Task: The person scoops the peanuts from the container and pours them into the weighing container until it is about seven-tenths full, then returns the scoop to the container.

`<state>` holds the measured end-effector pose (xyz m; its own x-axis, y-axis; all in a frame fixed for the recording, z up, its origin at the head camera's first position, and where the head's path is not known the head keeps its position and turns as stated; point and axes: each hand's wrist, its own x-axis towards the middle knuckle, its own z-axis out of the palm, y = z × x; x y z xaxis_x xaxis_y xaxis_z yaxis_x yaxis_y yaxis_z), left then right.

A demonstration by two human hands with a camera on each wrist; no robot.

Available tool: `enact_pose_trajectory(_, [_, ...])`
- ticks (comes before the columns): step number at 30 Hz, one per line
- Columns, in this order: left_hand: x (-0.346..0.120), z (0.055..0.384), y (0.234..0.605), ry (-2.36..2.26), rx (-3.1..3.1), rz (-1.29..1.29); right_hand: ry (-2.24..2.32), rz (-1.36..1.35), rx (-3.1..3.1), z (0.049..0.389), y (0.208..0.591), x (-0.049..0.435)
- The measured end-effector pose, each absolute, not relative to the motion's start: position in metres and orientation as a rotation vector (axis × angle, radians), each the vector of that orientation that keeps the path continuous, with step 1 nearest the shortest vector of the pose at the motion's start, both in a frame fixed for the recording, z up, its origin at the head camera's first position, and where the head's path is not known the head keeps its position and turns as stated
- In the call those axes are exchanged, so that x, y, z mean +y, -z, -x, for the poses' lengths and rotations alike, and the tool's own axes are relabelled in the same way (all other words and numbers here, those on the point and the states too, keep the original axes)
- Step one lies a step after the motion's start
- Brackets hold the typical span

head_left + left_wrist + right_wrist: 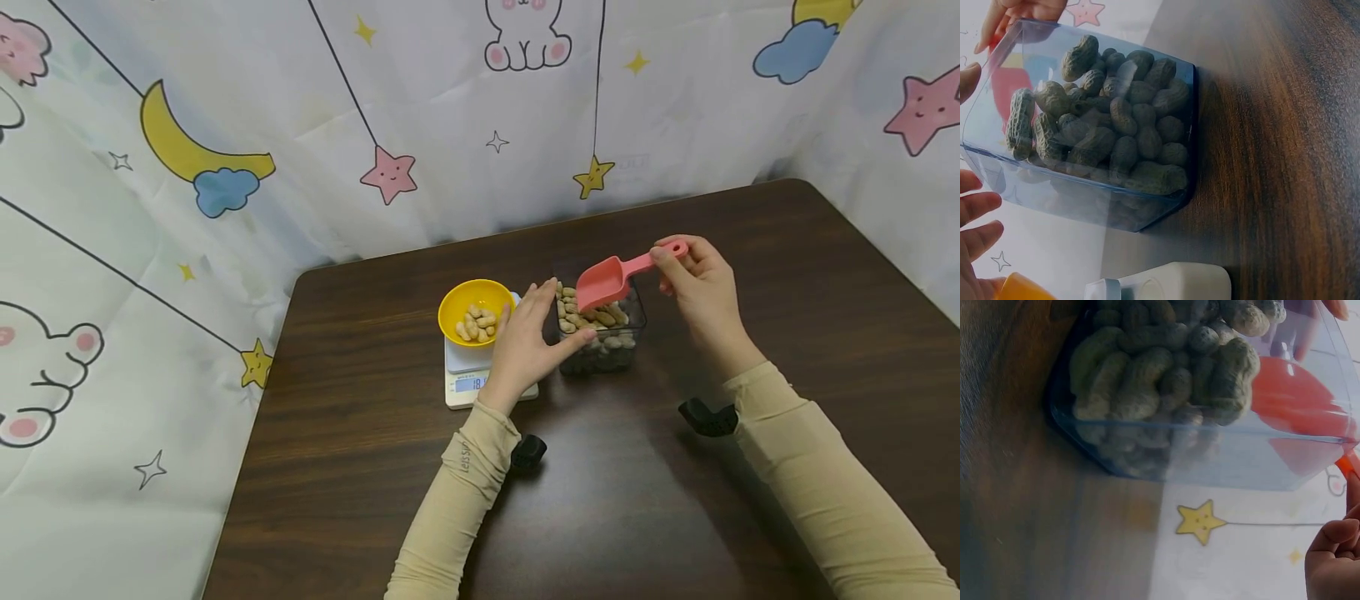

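Observation:
In the head view my right hand [705, 292] grips the handle of a pink scoop [600, 285]. The scoop's blade sits inside the mouth of a clear plastic container [639, 317], just over the peanuts [1094, 147]. Through the container wall, the right wrist view shows the red blade [1294, 400] close beside the nuts. My left hand [531, 350] is at the container's left side, fingers extended and thumb along the front rim. Left of that hand, a yellow bowl [452, 305] holding several peanuts [477, 323] stands on a white kitchen scale [459, 360].
The scale's lit display [469, 384] is partly covered by the left wrist. All of this stands on a dark wooden table [337, 433]. A printed cloth [450, 92] with stars and moons hangs behind it. Black wrist devices [707, 417] protrude beside both sleeves.

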<state>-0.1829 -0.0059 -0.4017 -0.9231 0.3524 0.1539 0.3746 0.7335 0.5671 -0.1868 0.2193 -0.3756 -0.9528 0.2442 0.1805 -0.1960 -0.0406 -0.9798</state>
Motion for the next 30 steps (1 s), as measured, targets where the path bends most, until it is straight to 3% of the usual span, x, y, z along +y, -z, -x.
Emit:
enact_pose_trajectory(7, [-0.007,0.183,0.401,0.946,-2.895,0.600,-1.520,-0.074,-2.341,0.185,0.362,0.215])
enact_pose_trajectory(30, [-0.008,0.184,0.402,0.934,-2.894,0.630,-0.825,-0.505,-2.554,0.186,0.333,0.194])
